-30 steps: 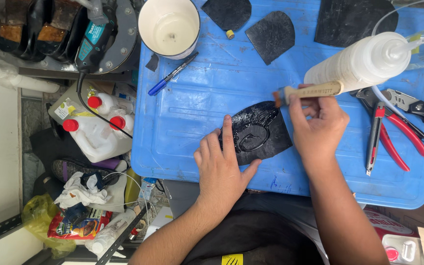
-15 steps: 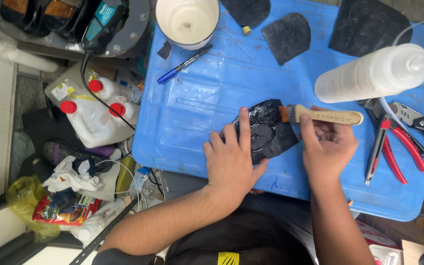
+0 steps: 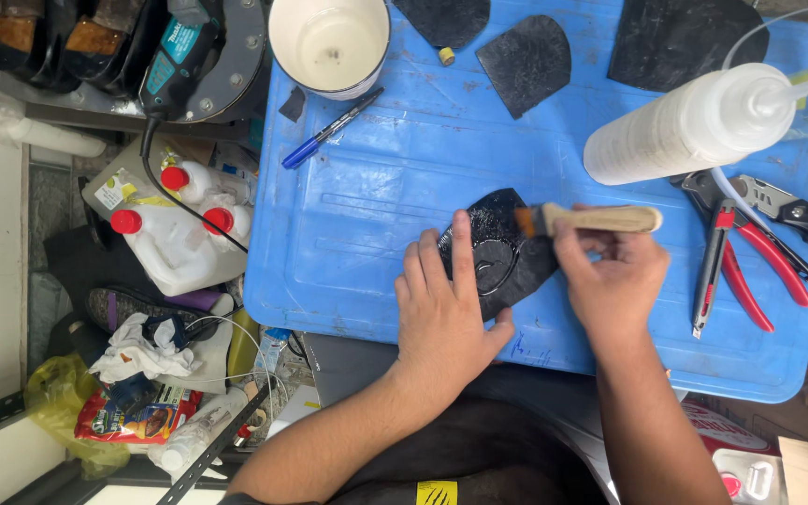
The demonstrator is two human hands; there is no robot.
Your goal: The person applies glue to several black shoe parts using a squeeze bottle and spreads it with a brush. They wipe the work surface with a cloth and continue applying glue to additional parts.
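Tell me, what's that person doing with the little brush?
The left hand presses flat on a black rubber sole piece lying on a blue plastic lid. The right hand holds a wooden-handled brush, its bristles touching the piece, which looks wet and shiny. A white squeeze bottle and red-handled pliers lie nearby.

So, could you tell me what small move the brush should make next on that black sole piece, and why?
Probably a short stroke leftward across the black sole piece. The right hand holds the wooden-handled brush with its bristles only at the piece's upper right edge, while the left hand presses the piece flat on the blue tray, so it looks steadied for brushing.
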